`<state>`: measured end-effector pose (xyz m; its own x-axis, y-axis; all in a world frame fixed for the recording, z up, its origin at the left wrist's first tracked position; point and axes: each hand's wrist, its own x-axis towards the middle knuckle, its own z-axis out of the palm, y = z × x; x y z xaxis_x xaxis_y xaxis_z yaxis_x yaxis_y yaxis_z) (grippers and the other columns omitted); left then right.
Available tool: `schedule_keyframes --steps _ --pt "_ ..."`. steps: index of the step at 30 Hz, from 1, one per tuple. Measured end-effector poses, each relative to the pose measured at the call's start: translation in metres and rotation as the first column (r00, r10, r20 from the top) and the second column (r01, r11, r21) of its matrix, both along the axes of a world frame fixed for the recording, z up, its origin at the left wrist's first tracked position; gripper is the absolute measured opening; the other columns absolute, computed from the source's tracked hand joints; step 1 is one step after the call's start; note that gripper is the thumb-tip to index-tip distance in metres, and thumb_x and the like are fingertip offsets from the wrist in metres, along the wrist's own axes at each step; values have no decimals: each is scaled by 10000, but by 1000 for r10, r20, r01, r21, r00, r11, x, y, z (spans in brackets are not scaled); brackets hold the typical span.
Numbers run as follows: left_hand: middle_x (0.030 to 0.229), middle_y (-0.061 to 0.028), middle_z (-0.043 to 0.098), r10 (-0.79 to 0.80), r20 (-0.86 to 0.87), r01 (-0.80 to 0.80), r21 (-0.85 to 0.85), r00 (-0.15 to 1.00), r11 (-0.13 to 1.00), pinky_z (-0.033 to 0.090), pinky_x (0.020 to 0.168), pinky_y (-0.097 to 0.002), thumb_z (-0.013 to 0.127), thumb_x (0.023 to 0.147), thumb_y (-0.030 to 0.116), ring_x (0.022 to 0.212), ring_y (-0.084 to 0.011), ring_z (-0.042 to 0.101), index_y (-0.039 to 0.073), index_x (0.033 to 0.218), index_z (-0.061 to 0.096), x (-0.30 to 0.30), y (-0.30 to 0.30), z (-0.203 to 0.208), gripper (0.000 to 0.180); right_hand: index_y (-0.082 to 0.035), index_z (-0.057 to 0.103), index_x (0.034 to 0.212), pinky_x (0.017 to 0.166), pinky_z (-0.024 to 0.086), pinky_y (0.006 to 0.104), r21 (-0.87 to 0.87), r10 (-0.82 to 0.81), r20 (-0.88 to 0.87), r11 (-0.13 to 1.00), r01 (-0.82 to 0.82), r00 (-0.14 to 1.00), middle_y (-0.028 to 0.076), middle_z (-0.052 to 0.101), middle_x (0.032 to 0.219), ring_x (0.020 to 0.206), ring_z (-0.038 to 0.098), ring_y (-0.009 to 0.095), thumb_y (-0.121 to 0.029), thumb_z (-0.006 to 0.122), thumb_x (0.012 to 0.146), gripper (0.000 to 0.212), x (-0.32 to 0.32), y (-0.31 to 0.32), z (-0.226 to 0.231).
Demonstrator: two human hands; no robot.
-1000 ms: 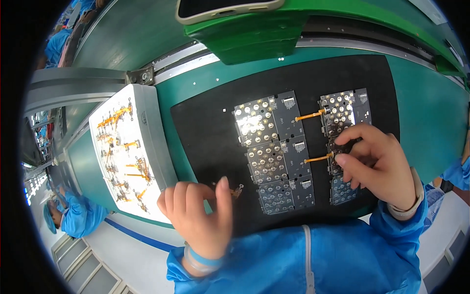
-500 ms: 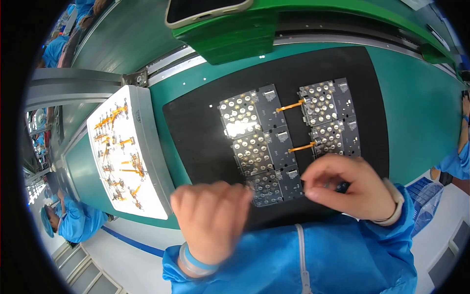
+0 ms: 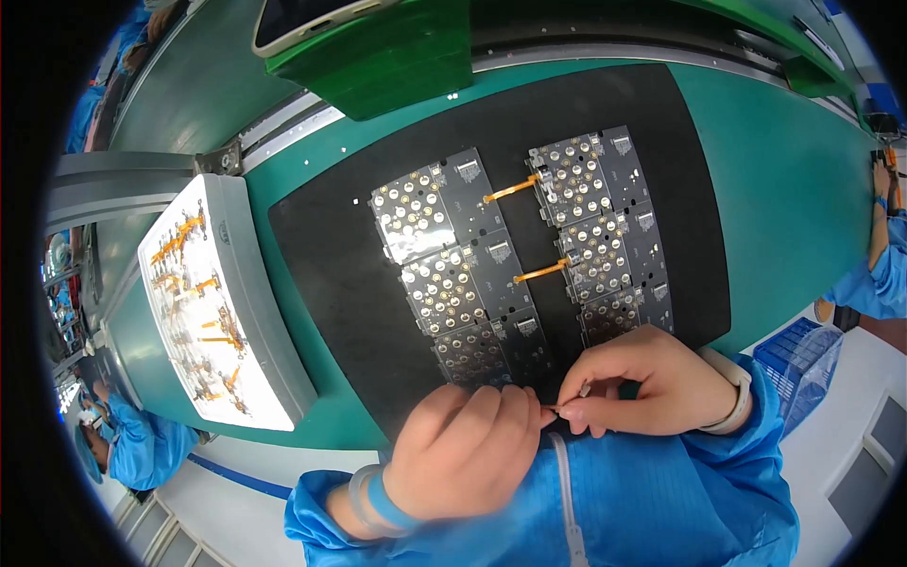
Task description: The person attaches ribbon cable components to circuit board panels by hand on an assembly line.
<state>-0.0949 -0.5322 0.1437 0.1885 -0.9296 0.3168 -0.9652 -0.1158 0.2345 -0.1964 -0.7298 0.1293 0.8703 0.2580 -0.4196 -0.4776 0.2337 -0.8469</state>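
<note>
My right hand (image 3: 657,383) is closed in a pinch on a small thin part with a metallic end (image 3: 586,387). The fingers of my left hand (image 3: 468,449) are curled, and its fingertips meet the other end of that part; fingers hide most of it. Just beyond my hands, two columns of dark circuit boards with round silvery contacts lie on a black mat, a left column (image 3: 439,291) and a right column (image 3: 597,255). An upper orange flex cable (image 3: 510,189) and a lower orange flex cable (image 3: 541,272) stick out leftward from the right column.
At the left stands a white tray (image 3: 269,312) with several orange flex cables on its bright surface. The black mat (image 3: 326,246) covers much of the green table (image 3: 765,189). A phone (image 3: 302,21) rests on a green stand (image 3: 378,66). A blue basket (image 3: 789,364) is at the right; co-workers sit both sides.
My hands have come together, pinching the small part between them. The view has shifted, so boards and tray appear further left, and more of the right column shows.
</note>
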Motion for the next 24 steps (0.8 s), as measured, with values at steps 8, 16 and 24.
schedule_keyframes --steps 8,16,24 --pt "880 -41 623 -94 -290 130 110 952 985 454 711 -342 731 687 146 811 -192 559 68 868 692 -4 2 -5 201 -40 573 715 476 442 290 -631 -120 147 753 187 982 84 573 568 504 606 215 -159 703 804 197 9 6 2" --pt "967 -70 613 54 -260 -11 165 964 986 470 761 -348 715 710 138 874 -205 575 35 965 683 -6 7 -11 278 -36 549 690 477 444 334 -674 -82 194 713 193 978 93 563 569 512 598 265 -150 692 801 215 10 9 -8" --pt "1054 -83 585 93 -65 -80 183 994 980 479 791 -333 573 707 104 947 -188 562 12 1074 670 -7 8 -21 390 -42 542 685 472 441 335 -683 -83 192 704 194 978 88 556 567 507 591 263 -152 684 808 217 10 12 -7"
